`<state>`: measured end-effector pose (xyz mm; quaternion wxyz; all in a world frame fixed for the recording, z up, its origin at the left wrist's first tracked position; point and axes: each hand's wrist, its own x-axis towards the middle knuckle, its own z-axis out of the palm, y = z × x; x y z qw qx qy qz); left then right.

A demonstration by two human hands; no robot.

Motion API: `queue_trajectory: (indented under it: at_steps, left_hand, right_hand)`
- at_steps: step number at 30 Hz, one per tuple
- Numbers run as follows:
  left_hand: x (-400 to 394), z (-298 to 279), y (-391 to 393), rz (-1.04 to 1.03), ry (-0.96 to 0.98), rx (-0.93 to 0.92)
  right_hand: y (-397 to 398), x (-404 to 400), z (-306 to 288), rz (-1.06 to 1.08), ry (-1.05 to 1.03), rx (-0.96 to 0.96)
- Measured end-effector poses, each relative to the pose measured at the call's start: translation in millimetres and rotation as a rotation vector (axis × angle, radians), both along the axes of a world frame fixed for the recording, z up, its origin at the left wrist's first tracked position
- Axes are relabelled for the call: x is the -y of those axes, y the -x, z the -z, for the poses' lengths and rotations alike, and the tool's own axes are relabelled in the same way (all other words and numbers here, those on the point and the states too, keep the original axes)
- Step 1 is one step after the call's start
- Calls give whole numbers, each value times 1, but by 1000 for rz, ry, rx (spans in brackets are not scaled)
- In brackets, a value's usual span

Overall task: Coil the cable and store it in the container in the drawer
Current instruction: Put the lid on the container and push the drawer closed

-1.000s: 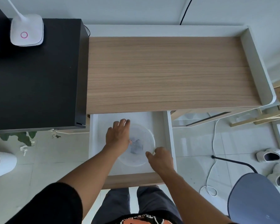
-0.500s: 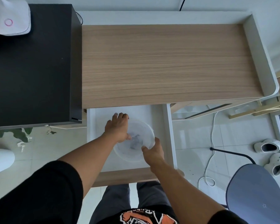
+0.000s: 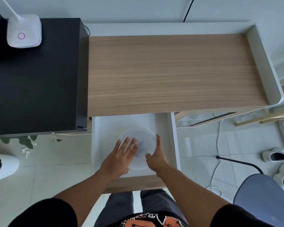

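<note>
- Two hands are held over the open drawer (image 3: pixel 173 138): the left hand (image 3: pixel 120 157) is spread flat, palm down, fingers (image 3: pixel 127 145) splayed, and overlaps the left half of the container (image 3: pixel 150 136); the right hand (image 3: pixel 156 155) is open too, one finger stretched up along the right rim, the thumb turned in over the lid.
- Nothing is gripped by either hand; whether the palms actually press on the lid cannot be told.
- A dark, blurred shape, judged to be the cable (image 3: pixel 140 149), is seen through the cloudy plastic near the middle of the container, between the two hands.
- The container is set on the white drawer floor, toward the front panel, clear of both side walls.
- It is judged to be thin, light plastic, with a wall and lid that flex under pressure, so a hard squeeze is likely to bow it or pop the lid.
- Its smooth surface is probably slippery on the drawer floor, and sliding is to be expected if it is pushed from one side only.
- The rim is the stiffest part and the best place to be taken hold of, at opposite edges.
- The cable is judged soft and springy; a coil may loosen unless it is kept down by a seated lid.
</note>
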<state>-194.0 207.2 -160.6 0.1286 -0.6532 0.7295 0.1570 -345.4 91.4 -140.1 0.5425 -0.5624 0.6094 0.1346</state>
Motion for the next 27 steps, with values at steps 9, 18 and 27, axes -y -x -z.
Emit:
queue_trajectory:
  at_steps: [9, 18, 27]
  left_hand:
    - [-4, 1, 10, -126, -5, -21]
    - [-123, -31, 4, -1397, 92, -412]
    - [-149, -28, 28, -1915, 129, -825]
  right_hand:
    - [8, 6, -5, -64, -38, -18]
    - [144, 8, -22, -100, 312, -245]
    - [165, -30, 14, 438, -56, 37]
